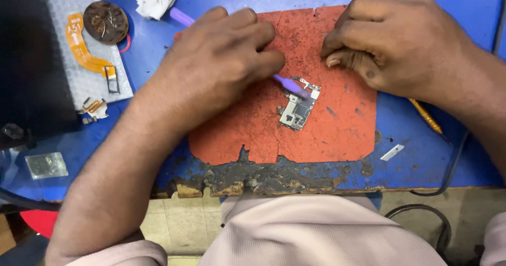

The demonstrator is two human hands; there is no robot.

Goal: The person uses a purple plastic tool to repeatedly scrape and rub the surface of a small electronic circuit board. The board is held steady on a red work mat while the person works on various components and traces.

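Note:
A small phone circuit board (299,107) lies on a worn red mat (337,129) on the blue bench. My left hand (221,60) grips a purple plastic pry tool (291,85), whose tip touches the top of the board; the tool's other end (182,17) sticks out behind the hand. My right hand (392,42) rests on the mat's upper right with its fingers curled under. Whether it holds something is hidden.
An orange flex cable (84,47), a round brown tin (105,22) and small parts lie on bubble wrap at the left, beside a black slab (31,60). A yellow tool (426,117) and black cables (453,166) are at right. The bench's front edge (263,181) is burnt.

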